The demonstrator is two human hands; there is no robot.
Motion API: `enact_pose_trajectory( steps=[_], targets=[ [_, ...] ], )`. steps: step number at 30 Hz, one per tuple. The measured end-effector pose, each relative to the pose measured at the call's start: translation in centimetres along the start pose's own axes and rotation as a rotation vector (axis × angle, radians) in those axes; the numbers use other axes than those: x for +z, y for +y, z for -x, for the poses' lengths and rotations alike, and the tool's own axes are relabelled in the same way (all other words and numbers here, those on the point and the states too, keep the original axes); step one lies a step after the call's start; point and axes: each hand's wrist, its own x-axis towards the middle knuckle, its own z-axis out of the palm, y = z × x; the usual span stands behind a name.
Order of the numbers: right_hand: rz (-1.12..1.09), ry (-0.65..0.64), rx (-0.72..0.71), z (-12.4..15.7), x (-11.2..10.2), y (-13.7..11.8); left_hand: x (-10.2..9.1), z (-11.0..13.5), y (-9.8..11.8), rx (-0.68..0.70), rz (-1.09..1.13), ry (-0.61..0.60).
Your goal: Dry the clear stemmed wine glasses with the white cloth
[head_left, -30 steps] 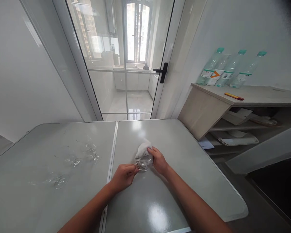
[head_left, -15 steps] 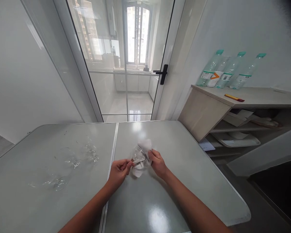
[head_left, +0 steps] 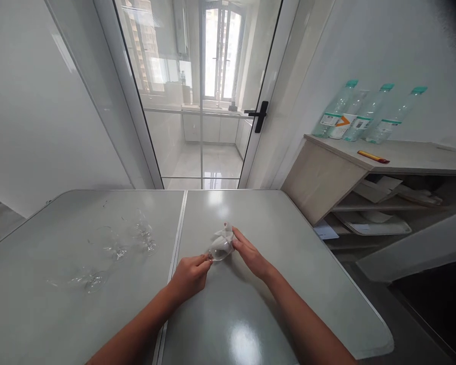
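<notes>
Over the right half of the table, my left hand (head_left: 193,272) is closed around the narrow stem end of a clear wine glass (head_left: 217,254). The glass lies tilted, its bowl pointing up and to the right. White tissue (head_left: 225,234) sits in and around the mouth of the bowl. My right hand (head_left: 251,257) is closed on the tissue at the rim, its fingertips partly hidden. To the left stand three more clear glasses: a near one (head_left: 93,280), a middle one (head_left: 118,249) and a far one (head_left: 147,237). Their outlines are faint against the tabletop.
The pale table (head_left: 289,304) has a metal seam (head_left: 178,228) down its middle. A glass door (head_left: 220,162) with a black handle (head_left: 261,116) stands behind it. At the right, a shelf unit (head_left: 304,177) carries several plastic bottles (head_left: 361,121) and a yellow-red packet (head_left: 373,156).
The tissue, bunched on both sides of the glass before, now gathers at the bowl's mouth, showing more clear bowl. My left hand has turned knuckles-up. The view has shifted slightly.
</notes>
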Motion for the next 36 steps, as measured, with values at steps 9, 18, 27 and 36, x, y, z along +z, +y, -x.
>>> enact_pose_trajectory(
  steps=[9,18,27,36],
  targets=[
    [0.187,-0.156,-0.149,0.7,-0.4,0.2,0.4,-0.4,1.2,-0.508,0.578,-0.057],
    [0.107,-0.092,-0.006,0.3,0.4,-0.4,0.3,-0.2,0.4,-0.405,0.340,-0.074],
    [-0.111,-0.118,0.326,-0.7,-0.5,0.5,0.4,-0.1,0.9,-0.108,-0.075,-0.198],
    [0.392,-0.186,-0.123,-0.3,-1.0,1.0,0.6,-1.0,0.9,-0.797,0.708,-0.075]
  ],
)
